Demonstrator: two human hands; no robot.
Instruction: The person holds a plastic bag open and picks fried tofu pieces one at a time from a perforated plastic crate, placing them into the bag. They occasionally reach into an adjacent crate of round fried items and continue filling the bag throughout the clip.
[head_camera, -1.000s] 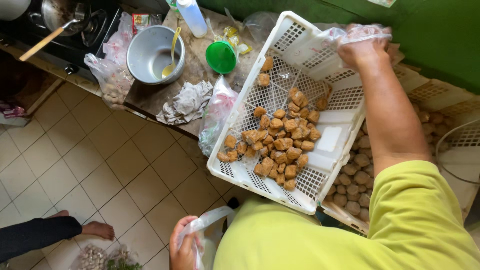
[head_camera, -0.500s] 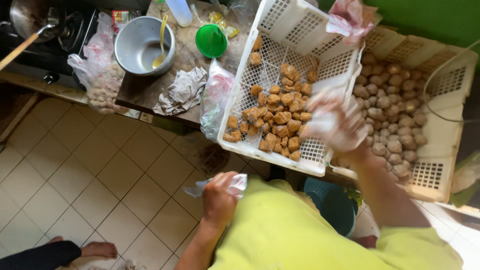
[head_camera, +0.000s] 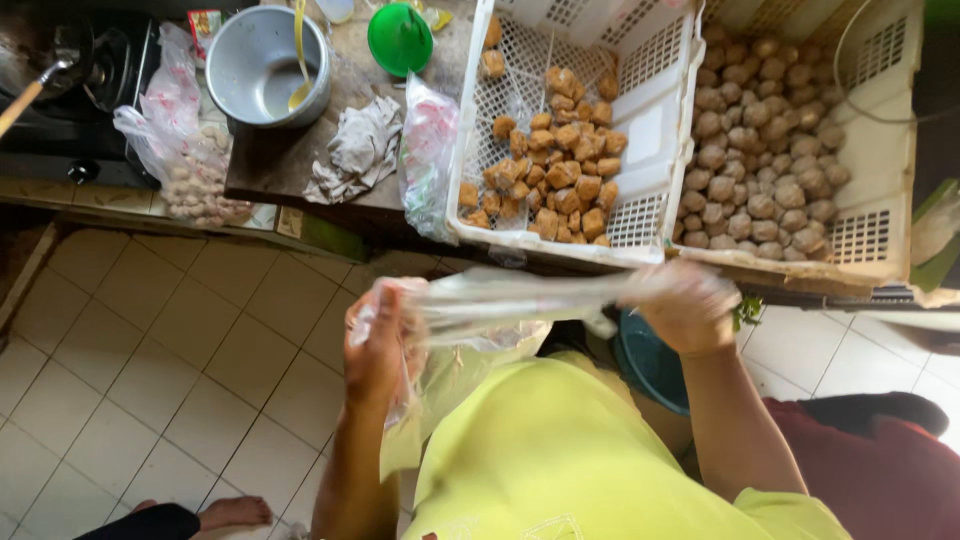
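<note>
Both my hands hold one clear plastic bag (head_camera: 520, 300) stretched between them in front of my yellow shirt. My left hand (head_camera: 378, 340) grips its left end and my right hand (head_camera: 688, 305) grips its right end. Just beyond the bag stands a white plastic basket (head_camera: 655, 120) tilted on the counter, with several brown fried tofu cubes (head_camera: 555, 170) heaped at its near side. To its right a second white basket (head_camera: 885, 215) holds several round brown balls (head_camera: 765, 160).
A metal bowl (head_camera: 262, 60) with a yellow spoon, a green lid (head_camera: 400, 38), a crumpled cloth (head_camera: 355, 150) and filled plastic bags (head_camera: 190, 165) sit on the counter at left. A stove (head_camera: 70, 90) is far left. Someone's bare foot (head_camera: 232, 514) rests on the tiled floor.
My right hand has come down from the basket to the bag held by my left hand. The bag is now pulled out between both hands. The view has shifted right.
</note>
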